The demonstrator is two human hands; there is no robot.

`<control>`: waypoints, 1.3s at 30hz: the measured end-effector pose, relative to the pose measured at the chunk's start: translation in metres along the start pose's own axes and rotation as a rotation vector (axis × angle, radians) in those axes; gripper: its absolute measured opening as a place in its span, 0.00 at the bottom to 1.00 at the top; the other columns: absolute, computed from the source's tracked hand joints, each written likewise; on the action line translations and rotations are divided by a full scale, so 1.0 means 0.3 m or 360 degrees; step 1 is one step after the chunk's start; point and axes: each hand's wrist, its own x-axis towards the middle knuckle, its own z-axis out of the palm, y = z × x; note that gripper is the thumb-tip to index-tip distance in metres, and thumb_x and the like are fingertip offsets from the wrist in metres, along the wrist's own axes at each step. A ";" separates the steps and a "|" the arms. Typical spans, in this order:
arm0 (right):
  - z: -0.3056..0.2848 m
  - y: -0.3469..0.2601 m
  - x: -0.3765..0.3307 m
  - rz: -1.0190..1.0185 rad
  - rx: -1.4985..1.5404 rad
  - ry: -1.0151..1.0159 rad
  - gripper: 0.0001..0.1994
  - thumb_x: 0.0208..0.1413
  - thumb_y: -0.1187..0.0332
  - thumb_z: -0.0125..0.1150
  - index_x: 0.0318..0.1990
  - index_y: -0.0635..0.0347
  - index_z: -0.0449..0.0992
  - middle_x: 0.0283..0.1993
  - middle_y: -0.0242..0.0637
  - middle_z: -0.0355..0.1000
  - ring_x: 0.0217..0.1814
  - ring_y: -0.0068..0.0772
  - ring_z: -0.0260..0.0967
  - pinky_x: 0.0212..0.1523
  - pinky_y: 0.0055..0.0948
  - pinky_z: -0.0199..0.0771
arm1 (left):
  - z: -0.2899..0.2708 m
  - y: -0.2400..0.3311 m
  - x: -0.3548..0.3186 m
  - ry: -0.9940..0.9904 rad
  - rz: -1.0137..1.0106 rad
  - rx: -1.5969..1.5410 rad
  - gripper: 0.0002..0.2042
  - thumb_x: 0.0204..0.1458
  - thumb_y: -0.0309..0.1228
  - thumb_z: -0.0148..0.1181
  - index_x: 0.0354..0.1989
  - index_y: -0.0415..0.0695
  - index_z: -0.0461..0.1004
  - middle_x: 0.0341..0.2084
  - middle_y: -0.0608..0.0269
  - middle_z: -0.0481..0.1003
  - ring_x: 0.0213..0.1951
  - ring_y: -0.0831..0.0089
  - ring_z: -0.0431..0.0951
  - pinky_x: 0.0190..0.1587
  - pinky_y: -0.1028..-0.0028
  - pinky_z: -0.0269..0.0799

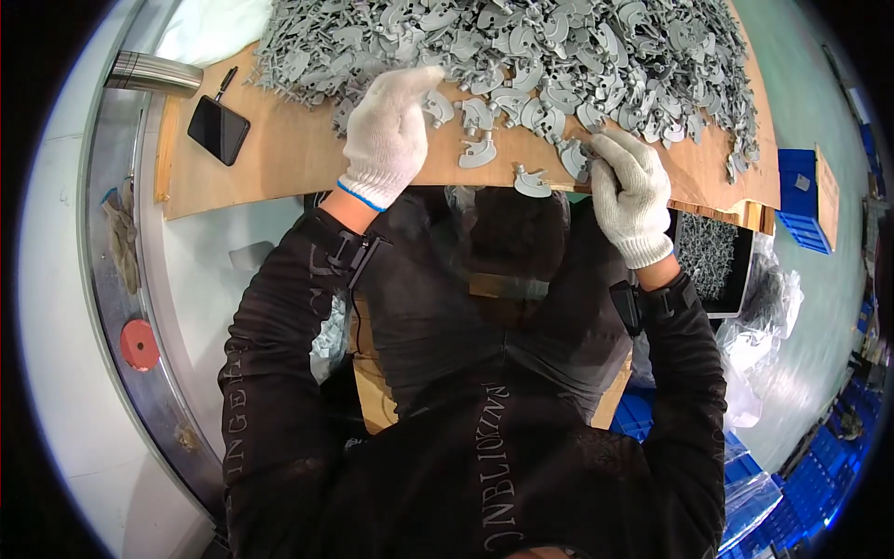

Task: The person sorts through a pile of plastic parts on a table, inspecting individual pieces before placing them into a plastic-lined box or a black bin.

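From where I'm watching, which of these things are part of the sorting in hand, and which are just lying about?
In hand:
- left hand, resting on the heap
- right hand, gripping a grey part
- heap of grey parts
- wooden board

Lying about:
- black phone
- red disc
- metal tube
- blue crates

I see a plywood desk (279, 158) carrying a big heap of grey plastic parts (521, 47), a few loose parts (478, 154) near its front edge, and a black phone (219, 129) at left.

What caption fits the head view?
Gloved left hand and right hand sort grey parts on a board.
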 end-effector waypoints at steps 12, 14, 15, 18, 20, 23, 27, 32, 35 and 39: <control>0.013 -0.019 0.017 -0.0067 -0.0067 -0.0070 0.12 0.58 0.77 0.71 0.49 0.57 0.86 0.50 0.39 0.84 0.52 0.47 0.80 0.55 0.42 0.79 | 0.018 0.026 0.020 -0.0106 0.0170 0.0347 0.15 0.59 0.21 0.57 0.50 0.52 0.83 0.44 0.63 0.85 0.48 0.55 0.84 0.49 0.60 0.82; 0.012 -0.029 0.023 -0.0061 -0.0060 -0.0090 0.12 0.58 0.76 0.70 0.49 0.57 0.86 0.50 0.39 0.84 0.52 0.47 0.80 0.54 0.42 0.79 | 0.025 0.038 0.020 -0.0220 0.0227 0.0486 0.16 0.56 0.20 0.59 0.48 0.54 0.84 0.42 0.65 0.84 0.46 0.56 0.83 0.48 0.61 0.81; 0.010 -0.036 0.031 -0.0075 -0.0013 -0.0128 0.12 0.59 0.76 0.70 0.49 0.57 0.86 0.49 0.39 0.84 0.51 0.47 0.80 0.53 0.42 0.79 | 0.026 0.040 0.021 -0.0277 0.0255 0.0556 0.16 0.55 0.20 0.60 0.47 0.55 0.84 0.41 0.66 0.84 0.45 0.57 0.83 0.47 0.61 0.81; 0.013 -0.056 0.057 -0.0104 0.0081 -0.0203 0.12 0.59 0.76 0.70 0.50 0.58 0.86 0.47 0.40 0.84 0.49 0.48 0.80 0.51 0.42 0.79 | 0.021 0.023 0.017 -0.0341 0.0310 0.0411 0.17 0.53 0.19 0.60 0.47 0.55 0.84 0.40 0.66 0.84 0.44 0.57 0.83 0.46 0.61 0.81; 0.027 -0.058 0.081 0.0067 0.0206 -0.0205 0.13 0.61 0.75 0.69 0.52 0.59 0.85 0.45 0.42 0.83 0.47 0.49 0.81 0.49 0.42 0.80 | 0.019 0.017 0.018 -0.0373 0.0335 0.0339 0.17 0.53 0.19 0.61 0.46 0.55 0.85 0.40 0.66 0.84 0.43 0.57 0.82 0.46 0.62 0.81; 0.039 -0.054 0.091 0.0181 0.0216 -0.0214 0.14 0.61 0.73 0.69 0.54 0.60 0.84 0.43 0.44 0.83 0.45 0.51 0.81 0.47 0.43 0.80 | 0.018 0.014 0.022 -0.0248 0.0286 0.0122 0.18 0.52 0.18 0.61 0.47 0.53 0.85 0.40 0.64 0.84 0.43 0.57 0.83 0.45 0.62 0.82; 0.052 -0.062 0.106 0.0203 0.0087 -0.0238 0.15 0.62 0.70 0.69 0.56 0.61 0.83 0.42 0.45 0.82 0.43 0.53 0.82 0.46 0.43 0.81 | 0.014 0.010 0.016 -0.0094 0.0137 0.0000 0.19 0.53 0.16 0.60 0.49 0.51 0.85 0.42 0.61 0.84 0.44 0.56 0.84 0.45 0.62 0.82; 0.063 -0.083 0.132 0.0152 -0.0031 -0.0289 0.16 0.63 0.67 0.70 0.56 0.60 0.84 0.41 0.46 0.82 0.43 0.54 0.82 0.46 0.44 0.81 | 0.013 0.007 0.009 -0.0072 0.0083 -0.0030 0.19 0.54 0.16 0.59 0.50 0.50 0.84 0.44 0.58 0.84 0.45 0.54 0.85 0.47 0.61 0.83; 0.068 -0.083 0.139 0.0141 -0.0083 -0.0315 0.16 0.63 0.65 0.70 0.56 0.60 0.84 0.40 0.45 0.82 0.43 0.53 0.81 0.45 0.44 0.81 | 0.017 0.000 0.005 -0.0097 0.0083 0.0051 0.20 0.55 0.16 0.58 0.52 0.51 0.83 0.45 0.59 0.84 0.46 0.55 0.86 0.48 0.61 0.83; 0.061 -0.063 0.125 0.0102 -0.0111 -0.0382 0.16 0.63 0.64 0.70 0.56 0.59 0.84 0.39 0.45 0.81 0.41 0.53 0.81 0.44 0.44 0.81 | 0.014 0.003 0.002 -0.0145 0.0070 0.0103 0.20 0.55 0.17 0.58 0.53 0.52 0.83 0.46 0.61 0.85 0.47 0.55 0.86 0.48 0.60 0.83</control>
